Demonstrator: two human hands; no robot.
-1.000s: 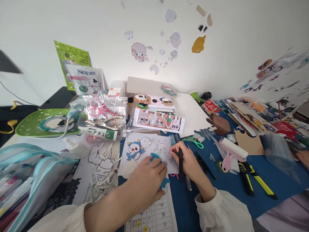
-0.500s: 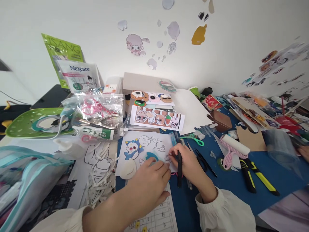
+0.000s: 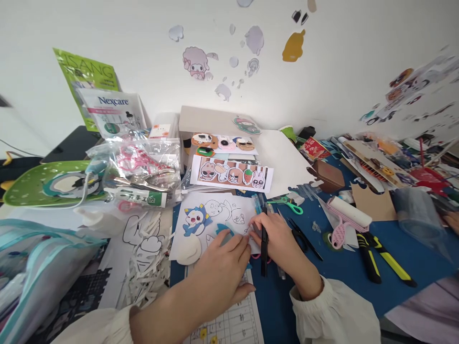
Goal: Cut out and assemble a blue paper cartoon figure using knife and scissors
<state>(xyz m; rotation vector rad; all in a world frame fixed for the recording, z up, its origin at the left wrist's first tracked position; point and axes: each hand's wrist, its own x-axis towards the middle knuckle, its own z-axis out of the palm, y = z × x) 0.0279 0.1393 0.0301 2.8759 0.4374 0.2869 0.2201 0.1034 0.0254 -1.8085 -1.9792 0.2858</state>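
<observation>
Drawn slightly closer to the near side of the table (image 3: 274, 320), the right hand (image 3: 278, 236) grips a slim black pen-like tool (image 3: 264, 243), its fingertips just inside the right edge of the drawing sheet (image 3: 245, 203). Left hand (image 3: 222, 267) lies open and flat, covering more of the blue cutout (image 3: 222, 228) than earlier, likely to stop it sliding; the cutout sits under those fingers, left of the right-hand grip.
</observation>
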